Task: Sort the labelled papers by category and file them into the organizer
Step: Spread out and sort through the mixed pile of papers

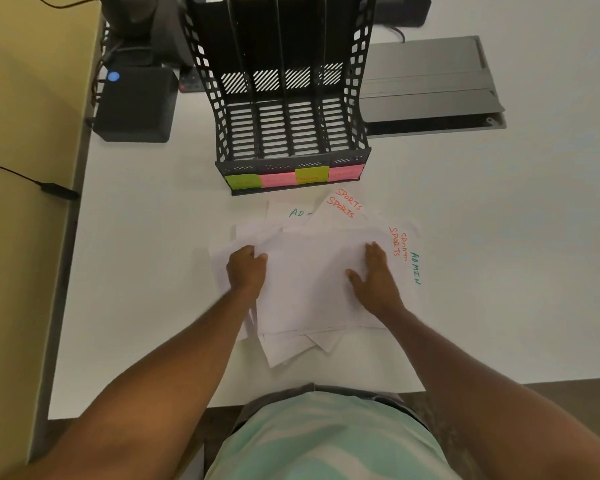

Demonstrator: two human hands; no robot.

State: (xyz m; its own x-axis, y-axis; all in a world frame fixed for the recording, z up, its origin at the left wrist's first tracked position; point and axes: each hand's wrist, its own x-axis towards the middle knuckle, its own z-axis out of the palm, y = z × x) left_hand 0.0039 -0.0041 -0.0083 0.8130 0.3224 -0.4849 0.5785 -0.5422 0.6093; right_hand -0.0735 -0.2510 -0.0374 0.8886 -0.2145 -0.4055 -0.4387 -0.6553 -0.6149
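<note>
From the head view, the loose heap of papers (312, 282) lay on the white table (499, 271) directly under both hands, and the organizer (284, 133) stood straight ahead just beyond the heap, its slots running away from the person with sticky labels (293, 176) facing back. The left hand (246, 271) curled its fingers over the heap's left edge, seemingly pinching sheets, while the right hand (373, 275) pressed flat with fingers spread. Both seemed about equally near the organizer, so either could carry forward.

Soft, even, rather dim indoor light falls on the white desk (499, 237) with faint shadows, while the wide lens bends the edges and the picture looks slightly blurred.
</note>
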